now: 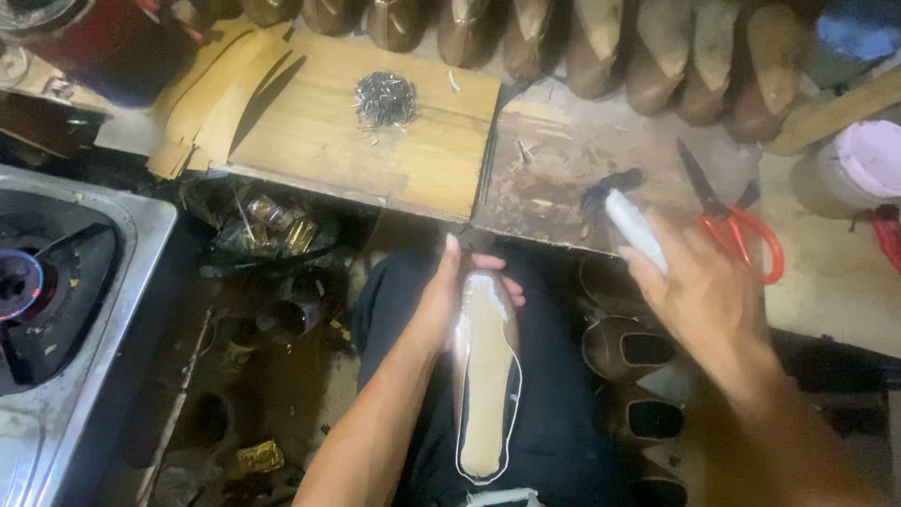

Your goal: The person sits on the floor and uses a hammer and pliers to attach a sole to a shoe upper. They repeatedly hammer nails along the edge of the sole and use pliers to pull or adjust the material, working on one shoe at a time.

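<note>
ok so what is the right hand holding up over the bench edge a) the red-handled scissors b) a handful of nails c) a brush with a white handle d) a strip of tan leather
c: the right hand grips a brush with a white handle and dark bristles, while the red-handled scissors lie untouched on the bench beside it and the pile of nails sits on the wooden board.

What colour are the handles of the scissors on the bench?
Red-orange handles on the scissors, with dark blades, seen clearly in the head view beside the right hand.
</note>
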